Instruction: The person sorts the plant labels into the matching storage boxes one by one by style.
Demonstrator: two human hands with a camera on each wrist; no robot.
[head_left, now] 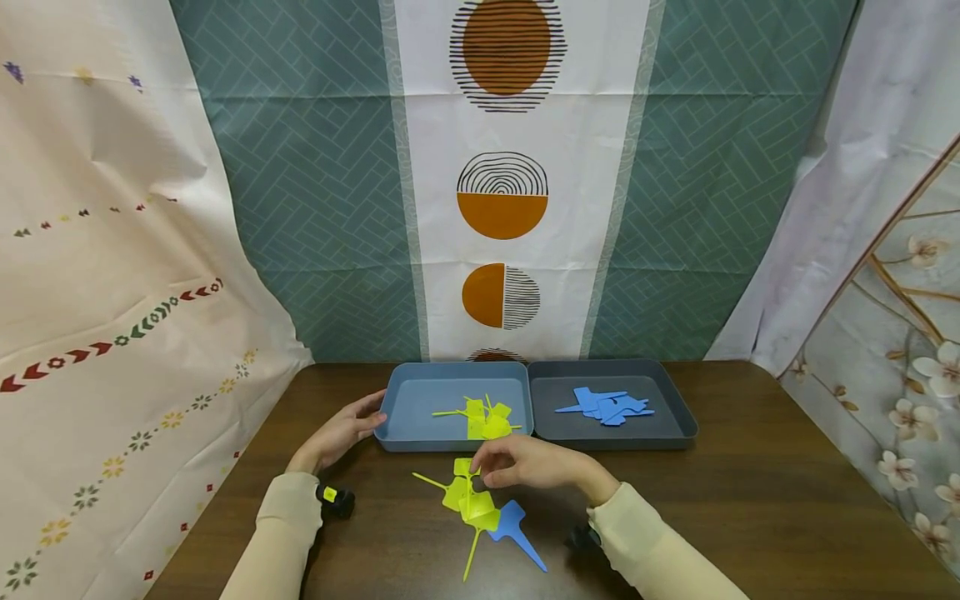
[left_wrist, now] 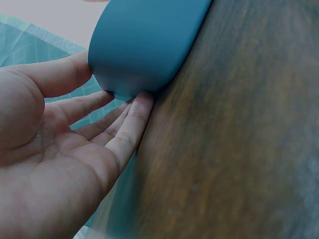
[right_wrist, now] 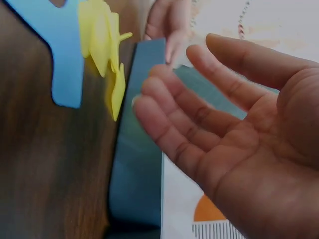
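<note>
My left hand (head_left: pixel 347 429) rests against the left end of the blue-grey tray (head_left: pixel 420 400), fingertips and thumb touching its outer wall (left_wrist: pixel 144 45). My right hand (head_left: pixel 532 461) hovers over a loose pile of yellow T-shaped plant labels (head_left: pixel 480 508) in front of the tray. Its fingers (right_wrist: pixel 174 119) are loosely bent and hold nothing in the right wrist view. Partly beneath the yellow pile lies one blue plant label (head_left: pixel 517 529), its stem pointing toward the front right. More yellow labels (head_left: pixel 495 423) lie in the blue-grey tray.
A dark grey tray (head_left: pixel 667 425) stands flush to the right of the blue-grey one, with several blue plant labels (head_left: pixel 611 406) heaped in it. Both trays sit near the back edge of the brown wooden table (head_left: pixel 750 500), before a patterned cloth (head_left: pixel 315 208).
</note>
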